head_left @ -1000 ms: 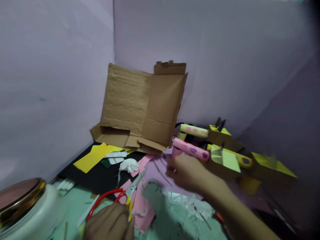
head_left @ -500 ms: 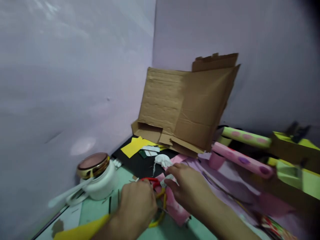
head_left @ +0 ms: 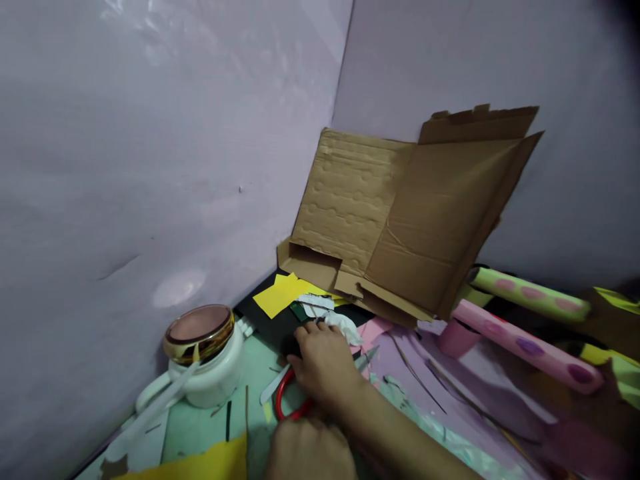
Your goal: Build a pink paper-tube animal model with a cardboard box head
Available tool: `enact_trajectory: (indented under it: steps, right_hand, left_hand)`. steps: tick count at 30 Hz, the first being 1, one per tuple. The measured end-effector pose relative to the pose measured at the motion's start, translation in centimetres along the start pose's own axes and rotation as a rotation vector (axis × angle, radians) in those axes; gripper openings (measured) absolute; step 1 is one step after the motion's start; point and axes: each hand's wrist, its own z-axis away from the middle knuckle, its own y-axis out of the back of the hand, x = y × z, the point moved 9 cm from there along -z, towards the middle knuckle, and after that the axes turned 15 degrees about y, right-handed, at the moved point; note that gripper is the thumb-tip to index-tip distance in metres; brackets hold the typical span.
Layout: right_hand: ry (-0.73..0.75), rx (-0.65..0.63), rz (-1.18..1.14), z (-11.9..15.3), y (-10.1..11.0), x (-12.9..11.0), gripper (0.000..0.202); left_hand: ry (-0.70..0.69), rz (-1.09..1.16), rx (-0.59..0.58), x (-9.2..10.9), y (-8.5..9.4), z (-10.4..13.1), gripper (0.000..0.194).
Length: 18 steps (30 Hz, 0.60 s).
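Note:
My right hand (head_left: 325, 360) reaches forward over the black sheet (head_left: 270, 323), thumb apart from its fingers; their tips are beside a crumpled white tissue (head_left: 344, 327). Red scissor handles (head_left: 281, 399) show left of its wrist, and a metal blade (head_left: 367, 359) shows on the wrist's other side. Nearer to me, my left hand (head_left: 310, 452) is closed in a fist at the bottom edge, and anything inside it is hidden. Yellow paper (head_left: 200, 463) lies to its left. The yellow handles and the pink roll are out of sight.
A white cup (head_left: 213, 380) with a gold-rimmed round piece (head_left: 200, 333) on top stands left. Opened cardboard (head_left: 425, 220) leans in the corner. Pink (head_left: 530, 347) and green (head_left: 530, 293) rolls lie right, near thin sticks and crinkled clear plastic (head_left: 425, 417). Yellow paper pieces (head_left: 277, 295) lie behind.
My right hand has moved forward and left over the black sheet. My left hand has dropped toward the bottom edge. The view has shifted, and the red handles now lie clear of my left hand.

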Motion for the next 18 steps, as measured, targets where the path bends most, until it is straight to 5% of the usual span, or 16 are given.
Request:
enact_trajectory:
  steps: [4,9,13,18]
  right_hand:
    - [0.104,-0.036,0.092,0.9,1.0,4.3,0.022]
    - [0.041,-0.007,0.215,1.6,2.6,9.7,0.019]
    - [0.138,0.061,0.326,-0.2,2.8,8.3,0.020]
    - [0.256,0.059,0.405,-2.7,1.4,7.1,0.021]
  left_hand:
    - [0.048,-0.020,-0.054,0.5,0.7,-0.4,0.021]
    - [0.025,-0.040,-0.050,0.6,0.2,-0.5,0.024]
    - [0.003,-0.019,-0.026,0.5,-0.3,-0.7,0.026]
    - [0.017,-0.089,-0.132,0.8,-0.8,-1.1,0.032]
